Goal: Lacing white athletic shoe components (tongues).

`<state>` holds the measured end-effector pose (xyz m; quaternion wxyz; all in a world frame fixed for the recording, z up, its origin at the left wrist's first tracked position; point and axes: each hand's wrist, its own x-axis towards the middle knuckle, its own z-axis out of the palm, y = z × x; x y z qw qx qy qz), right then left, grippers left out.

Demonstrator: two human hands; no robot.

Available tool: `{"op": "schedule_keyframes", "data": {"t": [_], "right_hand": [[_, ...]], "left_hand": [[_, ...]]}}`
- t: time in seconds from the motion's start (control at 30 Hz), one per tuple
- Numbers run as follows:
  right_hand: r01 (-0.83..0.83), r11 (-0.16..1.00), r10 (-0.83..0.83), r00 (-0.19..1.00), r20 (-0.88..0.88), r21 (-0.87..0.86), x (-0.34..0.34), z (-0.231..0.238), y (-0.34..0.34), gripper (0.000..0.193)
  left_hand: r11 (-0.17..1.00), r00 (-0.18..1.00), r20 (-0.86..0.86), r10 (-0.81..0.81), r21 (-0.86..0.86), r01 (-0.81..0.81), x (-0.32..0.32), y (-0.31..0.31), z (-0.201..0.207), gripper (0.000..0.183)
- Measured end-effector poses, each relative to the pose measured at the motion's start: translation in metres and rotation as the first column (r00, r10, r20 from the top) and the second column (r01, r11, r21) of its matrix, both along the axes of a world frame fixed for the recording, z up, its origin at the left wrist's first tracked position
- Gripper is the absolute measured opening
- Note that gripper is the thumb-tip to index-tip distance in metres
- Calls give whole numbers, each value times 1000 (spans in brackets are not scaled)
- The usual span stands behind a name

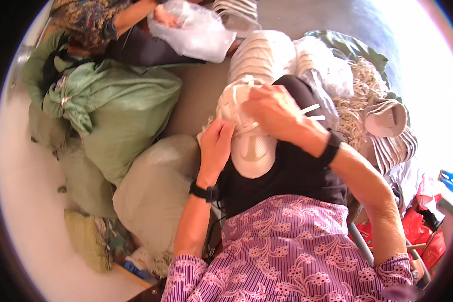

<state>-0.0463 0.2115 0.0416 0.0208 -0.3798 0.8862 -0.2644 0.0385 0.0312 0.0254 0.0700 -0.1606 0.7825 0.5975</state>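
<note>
A cream-white shoe upper (254,156) lies across my lap with its rounded toe pointing toward me. My left hand (217,143) is closed at its left edge, thumb and fingers pressed together on it. Over the lacing area, my right hand (274,110) is closed in a pinch on a white shoelace. Two stiff pale lace ends (311,108) stick out to the right beside that hand. The right fingertips partly hide the eyelets. More lace shows at the upper's far end.
A stack of nested shoe uppers (261,53) stands just beyond. To the right lie a heap of loose laces (365,90) and more stacked uppers (387,118). Green sacks (131,105) crowd the left. Another person's hand (166,16) touches a white plastic bag (194,32) at the far left.
</note>
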Motion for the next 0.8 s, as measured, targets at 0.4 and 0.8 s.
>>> {"op": "schedule_keyframes", "data": {"t": [0.4,0.8], "right_hand": [[7,997,5,988,155,-76,-4,-19,-32,8],[-50,999,48,991,-127,-10,-24,-7,39,10]], "left_hand": [[927,990,142,20,368,-71,4,-3,1,21],[972,990,132,-46,236,14,0,2,4,24]]}}
